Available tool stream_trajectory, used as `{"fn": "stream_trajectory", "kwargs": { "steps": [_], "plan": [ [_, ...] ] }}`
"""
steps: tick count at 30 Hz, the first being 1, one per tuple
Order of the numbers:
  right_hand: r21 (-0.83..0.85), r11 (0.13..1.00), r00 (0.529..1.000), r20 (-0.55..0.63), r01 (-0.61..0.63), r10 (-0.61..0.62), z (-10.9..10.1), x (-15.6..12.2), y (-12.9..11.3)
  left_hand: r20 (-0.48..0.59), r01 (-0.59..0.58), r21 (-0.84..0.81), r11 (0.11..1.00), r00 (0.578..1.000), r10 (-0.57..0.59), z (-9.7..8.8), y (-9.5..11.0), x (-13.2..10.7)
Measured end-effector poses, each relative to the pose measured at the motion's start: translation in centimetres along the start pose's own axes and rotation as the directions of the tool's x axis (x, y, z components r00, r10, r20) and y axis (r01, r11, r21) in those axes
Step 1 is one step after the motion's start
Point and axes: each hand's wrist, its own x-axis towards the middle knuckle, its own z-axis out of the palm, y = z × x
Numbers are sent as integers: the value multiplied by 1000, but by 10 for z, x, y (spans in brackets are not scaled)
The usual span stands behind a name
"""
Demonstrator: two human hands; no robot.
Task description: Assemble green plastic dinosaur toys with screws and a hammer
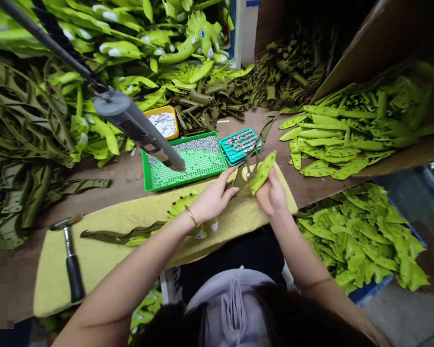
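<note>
My left hand (215,196), with a gold bangle at the wrist, pinches a dark olive plastic part (243,174) between thumb and fingers. That part's thin curved end reaches away from me, past the teal tray. In my right hand (273,195) is a curved lime-green plastic shell piece (263,172) with small dark holes, held tilted against the olive part. Whether the two pieces are joined I cannot tell. Under my left forearm lies a lime-green dinosaur-like toy part (183,205), partly hidden, with another olive strip (126,236) beside it on the yellow cloth pad (104,265).
A hammer (70,260) lies on the pad's left. Beyond it stand a green tray (186,178) of small metal pieces, a teal tray (235,156) of round pieces and a yellow tray (177,126). A grey screwdriver-like tool (137,127) hangs overhead. Lime-green parts (336,135) are heaped right.
</note>
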Motion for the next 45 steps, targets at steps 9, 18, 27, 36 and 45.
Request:
{"fn": "stream_trajectory", "kwargs": {
  "steps": [9,18,27,36,45],
  "plan": [
    [127,977,978,146,-169,150,25,-5,27,-9,-76,-131,988,997,75,-3,-8,-2],
    [177,961,972,142,-212,188,24,-4,29,30,-73,-138,988,997,78,-12,-18,0],
    [155,965,974,118,-212,195,23,-6,30,55,-59,-201,978,996,71,-13,-21,1],
    [6,992,985,119,-126,125,26,-14,20,23,-75,-167,983,997,80,-10,-21,-4],
    [-545,835,986,168,76,19,16,-29,34,-110,-157,62,986,980,163,19,-20,-13]
  ]
}}
